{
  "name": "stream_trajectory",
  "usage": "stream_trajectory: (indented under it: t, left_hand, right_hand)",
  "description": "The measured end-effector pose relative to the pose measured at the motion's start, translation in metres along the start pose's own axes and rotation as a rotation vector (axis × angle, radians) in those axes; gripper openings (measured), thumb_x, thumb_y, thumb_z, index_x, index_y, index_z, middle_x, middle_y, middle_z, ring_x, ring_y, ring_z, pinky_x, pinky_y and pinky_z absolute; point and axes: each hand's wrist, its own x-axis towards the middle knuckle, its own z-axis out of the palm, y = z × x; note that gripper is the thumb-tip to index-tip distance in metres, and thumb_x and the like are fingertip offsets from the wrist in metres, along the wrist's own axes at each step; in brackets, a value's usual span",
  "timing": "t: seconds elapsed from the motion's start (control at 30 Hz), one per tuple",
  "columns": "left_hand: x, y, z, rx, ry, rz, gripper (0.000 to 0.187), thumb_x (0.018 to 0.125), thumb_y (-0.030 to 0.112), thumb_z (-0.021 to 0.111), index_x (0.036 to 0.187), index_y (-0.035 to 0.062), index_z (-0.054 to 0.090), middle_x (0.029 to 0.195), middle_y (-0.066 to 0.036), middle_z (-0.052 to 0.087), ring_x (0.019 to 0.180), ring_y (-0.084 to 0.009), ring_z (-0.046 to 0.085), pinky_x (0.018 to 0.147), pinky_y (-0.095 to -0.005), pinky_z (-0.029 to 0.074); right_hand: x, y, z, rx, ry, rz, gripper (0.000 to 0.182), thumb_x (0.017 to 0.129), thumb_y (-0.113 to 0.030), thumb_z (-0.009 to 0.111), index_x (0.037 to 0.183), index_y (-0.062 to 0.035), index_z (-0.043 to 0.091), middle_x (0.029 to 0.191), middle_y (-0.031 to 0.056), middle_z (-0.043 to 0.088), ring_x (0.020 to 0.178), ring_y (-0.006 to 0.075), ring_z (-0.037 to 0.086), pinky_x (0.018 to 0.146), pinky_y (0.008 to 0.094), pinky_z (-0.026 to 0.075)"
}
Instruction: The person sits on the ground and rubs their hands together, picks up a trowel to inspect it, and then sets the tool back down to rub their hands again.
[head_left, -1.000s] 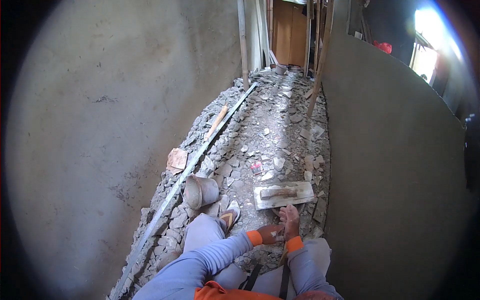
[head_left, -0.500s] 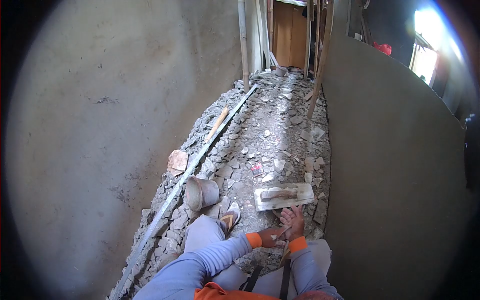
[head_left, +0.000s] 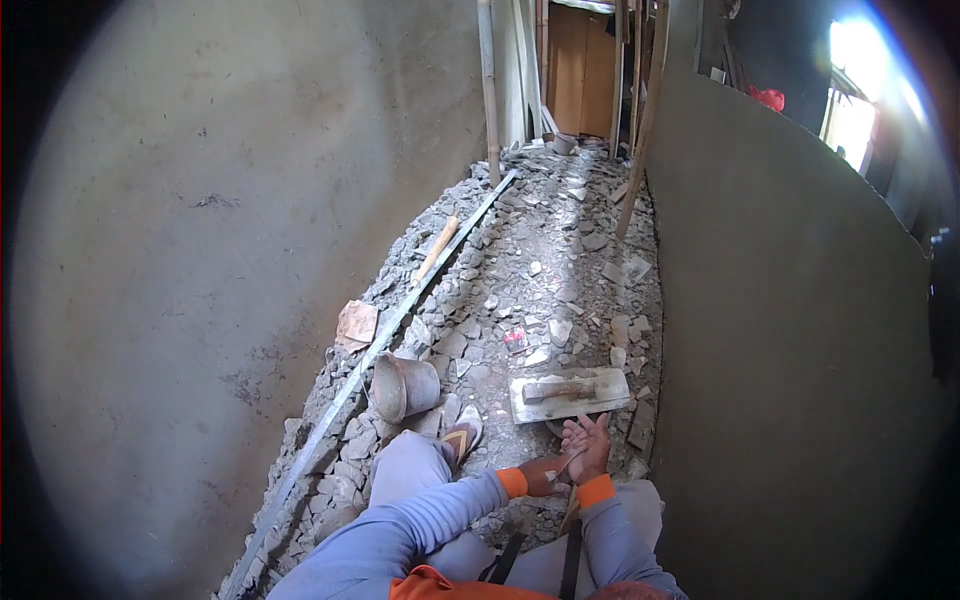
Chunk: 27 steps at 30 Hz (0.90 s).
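My left hand (head_left: 545, 476) is closed beside my right palm, with a small thin light piece at its fingers that I cannot make out. Palm up, my right hand (head_left: 587, 446) has its fingers apart, close to the near edge of a plastering float (head_left: 570, 394). That float lies on the rubble with its handle on top. To the left, a grey bucket (head_left: 404, 387) rests tilted on the stones, near my sandalled foot (head_left: 463, 434).
A long metal straightedge (head_left: 345, 388) runs along the left rubble, beside a wooden handle (head_left: 436, 250) and a reddish broken piece (head_left: 357, 325). Plastered walls (head_left: 790, 330) flank the passage. Bamboo poles (head_left: 488, 90) stand farther ahead. Broken stones cover the ground.
My hands stay together, with only a slight shift of the fingers. The float, bucket and straightedge lie as before.
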Motion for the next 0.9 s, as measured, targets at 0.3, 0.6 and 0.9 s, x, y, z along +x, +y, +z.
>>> stream_trajectory:
  t: [0.3,0.6,0.9]
  left_hand:
    - [-0.003,-0.005,0.007,0.013,-0.013,-0.09,0.074,0.079,0.041,0.068,0.14,0.0144,0.035,0.117,-0.017,0.059,0.107,-0.0332,0.057,0.091,-0.0401,0.044]
    - [-0.011,-0.005,0.006,0.151,-0.031,-0.017,0.064,0.078,0.038,0.069,0.134,0.0181,0.044,0.111,-0.014,0.062,0.101,-0.0336,0.059,0.086,-0.0419,0.047]
    - [-0.007,-0.004,0.002,0.28,-0.068,-0.068,0.058,0.075,0.026,0.067,0.128,0.0187,0.047,0.104,-0.013,0.063,0.095,-0.0348,0.061,0.081,-0.0421,0.049]
  right_hand:
    - [-0.006,0.002,0.007,-0.065,0.046,0.022,0.077,0.087,-0.062,0.049,0.128,0.0021,0.039,0.076,0.0069,0.058,0.054,0.0129,0.049,0.045,0.0255,0.039]
    - [-0.015,-0.005,0.017,-0.129,0.009,0.028,0.059,0.091,-0.055,0.048,0.115,-0.0001,0.05,0.057,-0.003,0.04,0.04,0.0079,0.034,0.037,0.0241,0.03]
    - [-0.012,-0.006,0.015,-0.078,0.038,0.04,0.053,0.092,-0.052,0.049,0.106,-0.0011,0.054,0.054,-0.0044,0.033,0.039,0.0064,0.03,0.036,0.023,0.026]
